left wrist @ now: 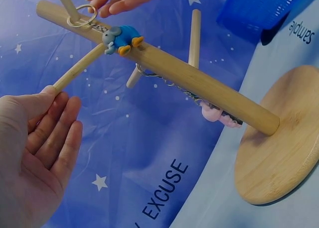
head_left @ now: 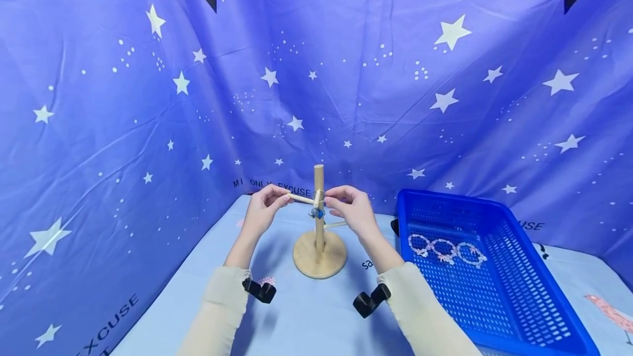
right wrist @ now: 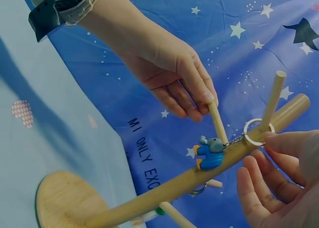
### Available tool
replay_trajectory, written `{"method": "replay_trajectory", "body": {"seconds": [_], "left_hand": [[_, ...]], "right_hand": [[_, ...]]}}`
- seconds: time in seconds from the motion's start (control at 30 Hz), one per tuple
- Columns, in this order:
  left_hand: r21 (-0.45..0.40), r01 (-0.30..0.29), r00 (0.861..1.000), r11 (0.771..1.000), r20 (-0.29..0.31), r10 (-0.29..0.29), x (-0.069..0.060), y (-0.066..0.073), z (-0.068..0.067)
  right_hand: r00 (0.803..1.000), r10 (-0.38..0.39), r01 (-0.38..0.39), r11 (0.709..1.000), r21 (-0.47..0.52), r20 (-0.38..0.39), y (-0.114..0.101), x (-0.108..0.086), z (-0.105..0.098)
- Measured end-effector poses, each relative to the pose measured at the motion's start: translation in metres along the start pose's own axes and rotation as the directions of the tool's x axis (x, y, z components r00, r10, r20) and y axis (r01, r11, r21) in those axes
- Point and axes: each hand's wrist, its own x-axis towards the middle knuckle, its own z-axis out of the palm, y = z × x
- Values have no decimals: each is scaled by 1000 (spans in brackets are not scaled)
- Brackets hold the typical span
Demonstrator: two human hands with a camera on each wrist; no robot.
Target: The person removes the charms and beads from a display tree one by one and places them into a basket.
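A wooden stand [head_left: 320, 254] with a round base and side pegs stands upright on the table. My left hand [head_left: 266, 207] pinches the end of one wooden peg [left wrist: 79, 72] between thumb and fingers. A keychain with a blue and grey animal figure [left wrist: 122, 39] hangs against the post, its metal ring [right wrist: 258, 132] around an upper peg [right wrist: 273, 101]. My right hand [head_left: 352, 209] holds the edge of that ring between thumb and finger. Lower down, a pink keychain figure [left wrist: 219, 114] hangs on the post's other side.
A blue perforated basket [head_left: 494, 306] stands to the right. Several beaded bracelets [head_left: 444, 249] lie in a row inside it. Purple-blue cloth with stars [head_left: 356, 98] rises behind and at the left of the light blue tabletop [head_left: 306, 312].
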Motion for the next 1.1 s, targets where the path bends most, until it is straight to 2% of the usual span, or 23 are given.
{"method": "replay_trajectory", "body": {"seconds": [0.43, 0.87, 1.1], "left_hand": [[10, -22, 1000, 1000, -16, 22, -1, 2, 0], [-5, -30, 1000, 1000, -9, 30, 4, 1, 4], [-1, -29, 999, 1000, -23, 29, 0, 0, 2]], "right_hand": [[998, -26, 31, 995, 96, -48, 4, 3, 12], [999, -42, 44, 994, 98, -21, -5, -11, 10], [998, -57, 55, 994, 89, 18, -10, -23, 10]]}}
